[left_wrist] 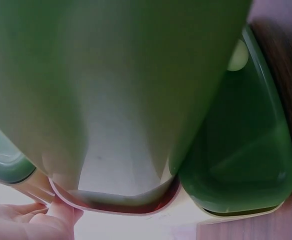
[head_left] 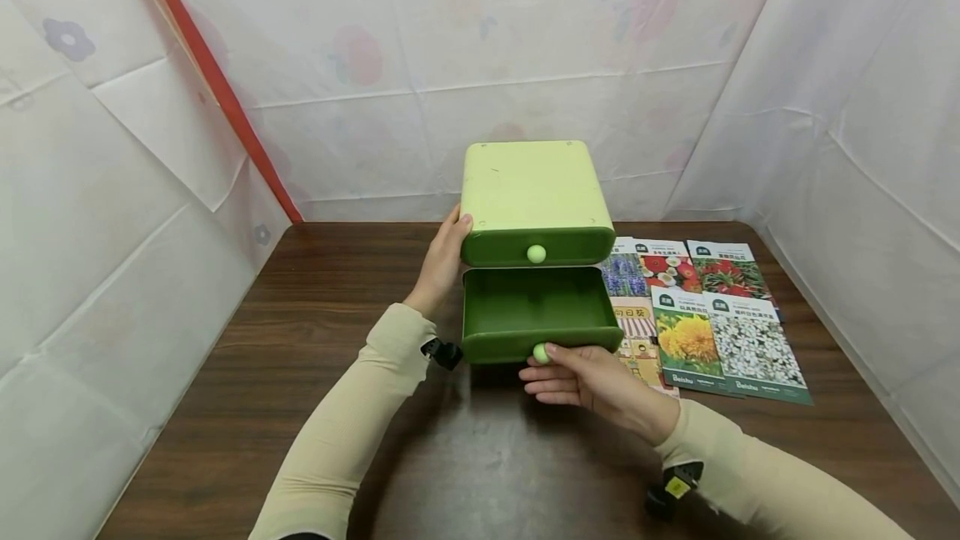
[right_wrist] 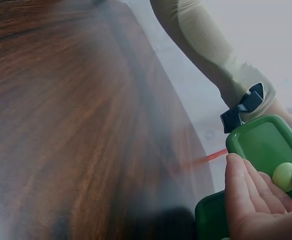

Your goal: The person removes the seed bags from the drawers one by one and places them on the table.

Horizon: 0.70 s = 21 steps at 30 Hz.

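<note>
A small drawer cabinet [head_left: 534, 182] with a pale green top stands on the table. Its green middle drawer [head_left: 536, 302] is pulled out, while the top drawer [head_left: 495, 247] sits closed above it. Below, the bottom drawer [left_wrist: 240, 150] is closed in the left wrist view. My left hand [head_left: 442, 261] rests against the cabinet's left side, thumb near the upper front edge; some fingers are hidden behind it. With thumb and index finger, my right hand [head_left: 596, 386] pinches the pale round knob [head_left: 541, 352] of the pulled-out drawer, its other fingers extended underneath.
Several seed packets with flower pictures lie right of the cabinet, among them a yellow-flower packet [head_left: 687, 340] and a white-flower packet [head_left: 756, 348]. A dark wooden table [head_left: 300, 315] carries everything. Pale patterned sheets [head_left: 420, 40] hang behind and at both sides.
</note>
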Tool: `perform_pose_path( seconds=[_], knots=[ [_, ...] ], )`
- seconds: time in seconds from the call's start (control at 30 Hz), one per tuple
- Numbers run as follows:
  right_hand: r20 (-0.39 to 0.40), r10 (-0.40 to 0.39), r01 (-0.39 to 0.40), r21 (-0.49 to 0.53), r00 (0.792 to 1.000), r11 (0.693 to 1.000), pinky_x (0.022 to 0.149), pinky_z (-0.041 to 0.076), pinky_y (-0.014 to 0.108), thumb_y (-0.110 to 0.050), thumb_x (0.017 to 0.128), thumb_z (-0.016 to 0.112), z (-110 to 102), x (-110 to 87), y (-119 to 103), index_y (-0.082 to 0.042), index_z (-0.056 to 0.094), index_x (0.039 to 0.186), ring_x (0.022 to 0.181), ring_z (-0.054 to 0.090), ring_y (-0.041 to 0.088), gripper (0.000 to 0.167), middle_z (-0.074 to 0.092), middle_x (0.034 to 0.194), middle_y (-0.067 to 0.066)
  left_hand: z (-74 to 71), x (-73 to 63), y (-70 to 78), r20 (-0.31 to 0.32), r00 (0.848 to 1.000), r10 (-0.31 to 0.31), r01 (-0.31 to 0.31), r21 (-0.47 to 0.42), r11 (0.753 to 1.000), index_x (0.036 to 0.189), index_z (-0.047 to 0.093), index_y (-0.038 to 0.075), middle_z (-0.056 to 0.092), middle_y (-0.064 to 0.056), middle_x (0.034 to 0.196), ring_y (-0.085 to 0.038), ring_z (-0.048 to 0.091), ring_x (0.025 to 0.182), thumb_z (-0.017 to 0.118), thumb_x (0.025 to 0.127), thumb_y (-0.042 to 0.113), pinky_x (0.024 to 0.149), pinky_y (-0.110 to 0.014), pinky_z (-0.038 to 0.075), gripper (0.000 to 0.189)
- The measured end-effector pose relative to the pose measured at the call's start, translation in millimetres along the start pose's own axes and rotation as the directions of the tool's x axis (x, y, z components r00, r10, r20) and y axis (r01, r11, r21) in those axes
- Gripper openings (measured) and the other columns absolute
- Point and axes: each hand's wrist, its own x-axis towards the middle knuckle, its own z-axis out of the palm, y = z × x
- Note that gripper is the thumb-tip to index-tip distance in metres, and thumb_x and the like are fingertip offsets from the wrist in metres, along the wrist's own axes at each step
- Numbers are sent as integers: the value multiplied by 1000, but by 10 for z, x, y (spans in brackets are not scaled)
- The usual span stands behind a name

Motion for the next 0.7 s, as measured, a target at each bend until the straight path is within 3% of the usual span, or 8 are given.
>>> perform_pose_path(
  seconds=[0.33,0.7],
  knots=[
    [-40,-8,8,-2,999,1000,97,52,41,-39,99,57,-81,222,-93,10,52,131,102,71,20,60,69,120,18,-15,2,-11,3,1000,6,-6,10,1000,157,19,31,32,-1,156,-25,49,128,36,101,57,103,-49,44,63],
    [-107,-29,27,-28,994,999,95,53,39,-38,101,54,-148,493,-252,11,49,135,102,71,20,60,65,125,22,-17,3,-6,-18,999,-38,38,40,998,157,19,30,23,3,161,-22,44,134,38,98,62,108,-48,40,70]
  ],
)
